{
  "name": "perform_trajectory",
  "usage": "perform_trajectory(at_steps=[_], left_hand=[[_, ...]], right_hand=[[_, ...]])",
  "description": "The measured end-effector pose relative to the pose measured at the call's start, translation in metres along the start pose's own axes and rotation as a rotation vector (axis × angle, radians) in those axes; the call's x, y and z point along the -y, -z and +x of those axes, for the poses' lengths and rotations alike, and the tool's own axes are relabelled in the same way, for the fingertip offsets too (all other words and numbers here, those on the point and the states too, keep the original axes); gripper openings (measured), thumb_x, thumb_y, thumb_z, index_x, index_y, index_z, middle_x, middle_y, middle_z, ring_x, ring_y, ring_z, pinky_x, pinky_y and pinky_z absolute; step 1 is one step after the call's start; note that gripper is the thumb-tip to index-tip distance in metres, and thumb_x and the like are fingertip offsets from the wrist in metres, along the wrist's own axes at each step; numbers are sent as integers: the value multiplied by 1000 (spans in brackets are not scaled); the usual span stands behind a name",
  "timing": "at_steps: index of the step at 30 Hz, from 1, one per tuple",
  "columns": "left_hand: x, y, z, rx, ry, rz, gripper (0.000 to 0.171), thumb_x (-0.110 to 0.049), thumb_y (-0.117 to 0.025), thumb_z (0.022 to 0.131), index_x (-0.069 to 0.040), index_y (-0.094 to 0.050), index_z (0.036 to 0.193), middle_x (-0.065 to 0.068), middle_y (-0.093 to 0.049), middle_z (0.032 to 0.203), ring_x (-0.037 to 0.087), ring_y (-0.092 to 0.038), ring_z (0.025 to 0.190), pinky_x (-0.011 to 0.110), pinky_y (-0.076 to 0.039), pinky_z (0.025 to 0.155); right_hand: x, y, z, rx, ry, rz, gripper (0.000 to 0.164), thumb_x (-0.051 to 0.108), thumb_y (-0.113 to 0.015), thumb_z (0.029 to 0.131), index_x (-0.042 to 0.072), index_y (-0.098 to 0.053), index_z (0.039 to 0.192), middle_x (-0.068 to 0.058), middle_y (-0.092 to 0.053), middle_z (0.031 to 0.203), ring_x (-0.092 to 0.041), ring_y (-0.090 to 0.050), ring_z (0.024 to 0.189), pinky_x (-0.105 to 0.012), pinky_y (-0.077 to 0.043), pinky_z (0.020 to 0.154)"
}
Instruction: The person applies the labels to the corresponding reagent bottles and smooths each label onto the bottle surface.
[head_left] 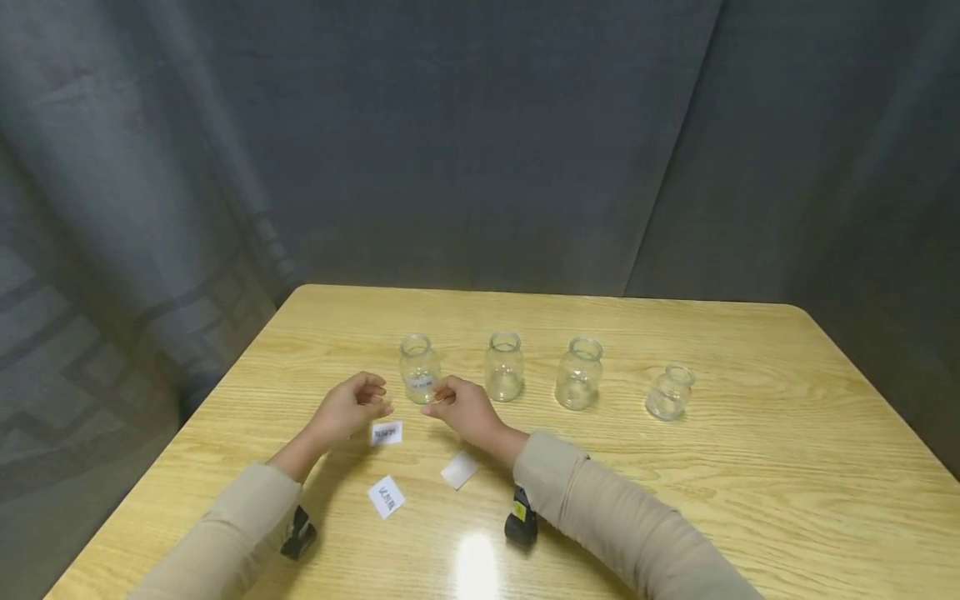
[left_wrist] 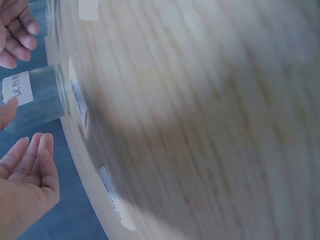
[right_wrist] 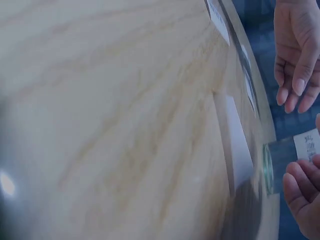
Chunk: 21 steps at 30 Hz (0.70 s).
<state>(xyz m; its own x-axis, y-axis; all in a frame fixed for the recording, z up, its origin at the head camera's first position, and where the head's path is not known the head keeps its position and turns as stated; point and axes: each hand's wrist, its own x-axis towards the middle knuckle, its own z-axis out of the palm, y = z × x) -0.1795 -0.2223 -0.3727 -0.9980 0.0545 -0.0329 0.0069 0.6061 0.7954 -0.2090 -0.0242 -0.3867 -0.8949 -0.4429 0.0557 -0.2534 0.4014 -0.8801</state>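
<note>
A clear glass jar (head_left: pixel 417 360) with a white label (head_left: pixel 422 382) on its front stands upright at the left end of a row. My left hand (head_left: pixel 351 406) is in the air left of this jar, its fingers loosely bent and holding nothing. On the other side, my right hand (head_left: pixel 467 410) has thumb and fingertips close to the jar's lower right, with nothing visible between them. In the left wrist view dark characters show on the jar's label (left_wrist: pixel 17 89). A white lettered slip (head_left: pixel 387 432) lies on the table just below the left fingertips.
Another lettered slip (head_left: pixel 386 497) and a blank-looking slip (head_left: pixel 459 471) lie nearer the front of the wooden table (head_left: pixel 720 492). Rightward along the row stand two unlabelled jars (head_left: pixel 505 367) (head_left: pixel 579 373) and a smaller jar (head_left: pixel 670 392). A grey curtain (head_left: pixel 465 150) hangs behind the table.
</note>
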Motion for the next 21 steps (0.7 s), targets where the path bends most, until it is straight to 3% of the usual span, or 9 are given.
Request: perform_trajectory(at_steps=[12, 21], left_hand=[[4, 1, -12, 59, 0, 55, 37, -9, -64, 75, 4, -49, 107, 15, -54, 104, 30, -49, 96, 41, -43, 80], [8, 1, -15, 66, 6, 64, 35, 0, -65, 70, 6, -52, 101, 16, -57, 98, 29, -53, 88, 37, -45, 76]], right_hand=[[3, -19, 2, 149, 37, -63, 35, 18, -66, 75, -1, -56, 104, -2, -58, 86, -12, -54, 77, -19, -45, 64], [6, -29, 7, 181, 71, -155, 35, 17, -68, 73, 0, -58, 102, -4, -60, 85, -12, -55, 78, -18, -44, 68]])
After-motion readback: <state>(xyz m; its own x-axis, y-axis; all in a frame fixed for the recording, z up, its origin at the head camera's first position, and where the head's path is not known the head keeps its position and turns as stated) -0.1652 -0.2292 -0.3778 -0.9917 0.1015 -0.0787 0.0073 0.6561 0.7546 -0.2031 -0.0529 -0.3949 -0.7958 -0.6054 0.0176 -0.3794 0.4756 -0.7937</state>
